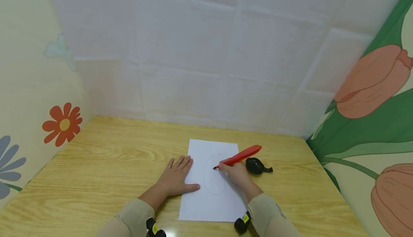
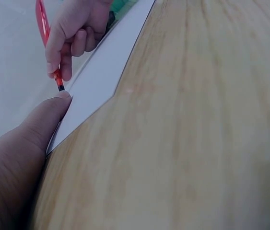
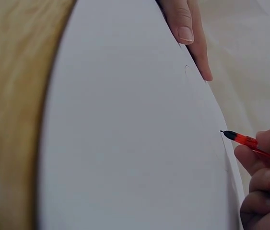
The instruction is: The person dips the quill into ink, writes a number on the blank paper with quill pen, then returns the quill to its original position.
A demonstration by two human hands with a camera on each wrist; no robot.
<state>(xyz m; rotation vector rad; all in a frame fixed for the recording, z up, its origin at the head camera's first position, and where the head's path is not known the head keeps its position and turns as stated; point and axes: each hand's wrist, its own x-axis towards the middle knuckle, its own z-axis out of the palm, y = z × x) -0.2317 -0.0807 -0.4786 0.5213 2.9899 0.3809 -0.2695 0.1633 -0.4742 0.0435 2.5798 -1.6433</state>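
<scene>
A white sheet of paper point(image 1: 206, 208) lies on the wooden table, with a thin, tall oval line drawn on it. My left hand point(image 1: 175, 178) rests with spread fingers at the sheet's left edge, the thumb on the paper. In my right hand point(image 1: 238, 174) a red pen point(image 1: 243, 154) is pinched near its black tip, its thick body slanting up to the right. The right wrist view shows the pen point(image 3: 247, 140) with its fine point right at the paper, the fingers point(image 3: 264, 179) curled below it. The tip is inside the oval's upper part in the head view.
Just right of my right hand lies a glossy black rounded object point(image 1: 255, 166) with a short stem-like end. The wood-grained table point(image 1: 106, 169) meets a white sheet hanging point(image 1: 193, 50) behind it. Flower-patterned panels point(image 1: 371, 122) stand along both sides.
</scene>
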